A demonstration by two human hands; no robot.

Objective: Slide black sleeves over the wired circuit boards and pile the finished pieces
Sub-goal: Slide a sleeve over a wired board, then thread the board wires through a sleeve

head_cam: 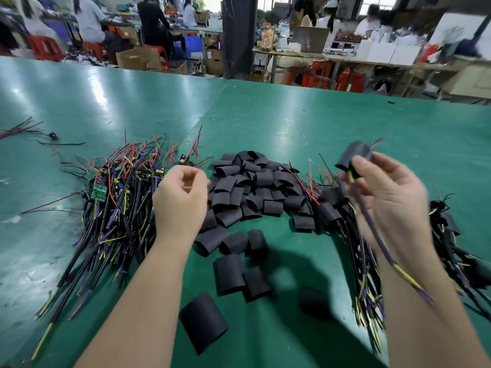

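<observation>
loose sleeve (203,322) nearest; right hand (388,197) grips sleeved board (353,155).

Pretty typical workshop floor back there. The green bench (265,115) has a glossy top with streaks of light glaring off it. Behind it there's a dark pillar (239,35), red plastic stools (43,46), cardboard boxes (138,58) on the floor, and other long tables (345,61) piled with white boxes (385,53). People sit working there, and daylight comes through windows (372,4) at the far right.
</observation>
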